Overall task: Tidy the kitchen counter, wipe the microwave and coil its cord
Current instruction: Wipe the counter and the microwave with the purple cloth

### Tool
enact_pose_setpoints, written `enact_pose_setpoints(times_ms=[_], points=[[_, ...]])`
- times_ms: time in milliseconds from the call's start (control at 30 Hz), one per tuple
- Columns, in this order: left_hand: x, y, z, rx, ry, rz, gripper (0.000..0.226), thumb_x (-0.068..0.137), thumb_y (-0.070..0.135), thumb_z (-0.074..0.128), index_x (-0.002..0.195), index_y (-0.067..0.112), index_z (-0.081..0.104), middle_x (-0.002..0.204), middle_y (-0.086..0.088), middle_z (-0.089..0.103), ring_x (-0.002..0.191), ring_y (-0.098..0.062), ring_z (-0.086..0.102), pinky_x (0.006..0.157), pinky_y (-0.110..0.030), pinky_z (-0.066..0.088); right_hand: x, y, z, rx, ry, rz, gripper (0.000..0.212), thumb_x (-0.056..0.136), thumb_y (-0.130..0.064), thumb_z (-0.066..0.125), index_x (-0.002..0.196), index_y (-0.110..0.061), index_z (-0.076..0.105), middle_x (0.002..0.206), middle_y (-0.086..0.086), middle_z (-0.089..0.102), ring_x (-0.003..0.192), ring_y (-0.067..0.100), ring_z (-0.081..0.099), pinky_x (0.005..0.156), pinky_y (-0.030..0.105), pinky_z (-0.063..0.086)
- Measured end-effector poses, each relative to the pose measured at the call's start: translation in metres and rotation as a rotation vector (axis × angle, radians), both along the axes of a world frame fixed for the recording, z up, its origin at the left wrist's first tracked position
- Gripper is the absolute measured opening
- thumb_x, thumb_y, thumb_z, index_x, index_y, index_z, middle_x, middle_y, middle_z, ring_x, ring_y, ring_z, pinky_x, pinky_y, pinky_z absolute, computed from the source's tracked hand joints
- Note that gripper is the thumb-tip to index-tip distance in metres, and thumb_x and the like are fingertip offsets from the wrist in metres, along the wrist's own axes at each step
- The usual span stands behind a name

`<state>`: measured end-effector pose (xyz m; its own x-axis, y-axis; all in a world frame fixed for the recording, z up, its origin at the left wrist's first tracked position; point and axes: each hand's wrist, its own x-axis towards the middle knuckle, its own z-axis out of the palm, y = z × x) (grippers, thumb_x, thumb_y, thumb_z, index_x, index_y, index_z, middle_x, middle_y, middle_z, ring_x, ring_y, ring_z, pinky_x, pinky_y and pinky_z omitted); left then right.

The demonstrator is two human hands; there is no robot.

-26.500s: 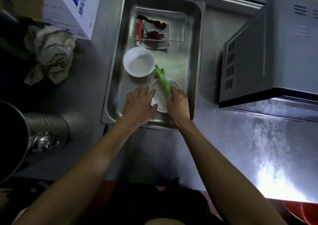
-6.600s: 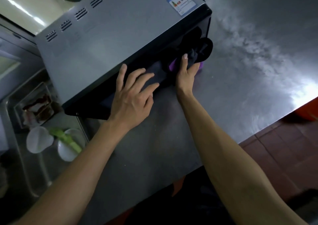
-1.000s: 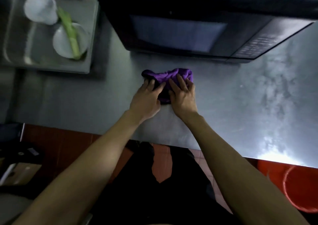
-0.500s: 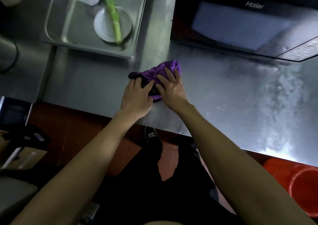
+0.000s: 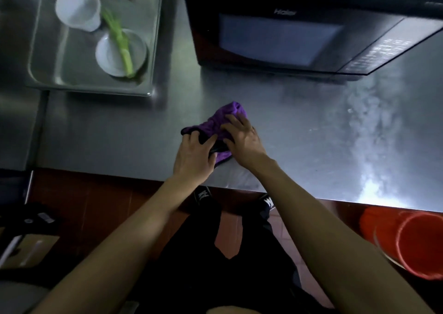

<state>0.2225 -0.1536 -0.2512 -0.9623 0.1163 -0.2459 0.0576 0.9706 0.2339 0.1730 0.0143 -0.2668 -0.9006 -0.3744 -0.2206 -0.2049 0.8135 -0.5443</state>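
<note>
Purple cloth (image 5: 221, 121), bunched and rumpled, under flat-fingered left hand (image 5: 195, 157) and right hand (image 5: 242, 141).

Head view, steeply downward, close over counter (image 5: 311, 145)
</note>
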Motion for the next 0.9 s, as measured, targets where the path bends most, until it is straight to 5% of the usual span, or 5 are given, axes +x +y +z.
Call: enact_pose_setpoints(times_ms=[367,500,667,900], points=[[-0.005,0.194,-0.002,0.023,-0.008,-0.153,0.049,0.089,0.033,0.068,0.136,0.025,0.055,0.117,-0.015,0.052,0.107,-0.033,0.051,0.086,-0.040,0.051,0.017,0.194,-0.004,0.123,0.078,-0.105,0.041,0.088,-0.013,0.066,0.128,-0.010,0.060,0.143,0.014,0.052,0.135,0.042,0.042,0.102,0.055,0.047],[-0.012,0.258,0.001,0.079,-0.042,-0.182,0.040,0.085,0.025,0.070,0.124,0.022,0.062,0.108,-0.013,0.054,0.100,-0.033,0.054,0.080,-0.042,0.052,0.031,0.254,-0.006,0.144,0.110,-0.184,0.048,0.083,-0.009,0.068,0.131,-0.011,0.058,0.136,0.016,0.056,0.121,0.046,0.049,0.093,0.053,0.051],[-0.011,0.323,-0.002,0.101,-0.061,-0.296,0.046,0.088,0.020,0.062,0.133,0.023,0.056,0.114,-0.013,0.054,0.106,-0.032,0.051,0.087,-0.042,0.045,0.062,0.321,-0.005,0.141,0.241,-0.309,0.051,0.085,-0.007,0.067,0.136,-0.007,0.058,0.123,0.020,0.063,0.099,0.041,0.051,0.082,0.049,0.056],[-0.006,0.373,0.011,0.086,-0.110,-0.438,0.039,0.084,0.019,0.063,0.122,0.023,0.058,0.111,-0.010,0.056,0.106,-0.032,0.052,0.088,-0.043,0.044,0.099,0.358,-0.002,0.091,0.167,-0.501,0.047,0.083,-0.003,0.065,0.129,-0.010,0.062,0.115,0.013,0.065,0.082,0.041,0.055,0.078,0.046,0.050]])
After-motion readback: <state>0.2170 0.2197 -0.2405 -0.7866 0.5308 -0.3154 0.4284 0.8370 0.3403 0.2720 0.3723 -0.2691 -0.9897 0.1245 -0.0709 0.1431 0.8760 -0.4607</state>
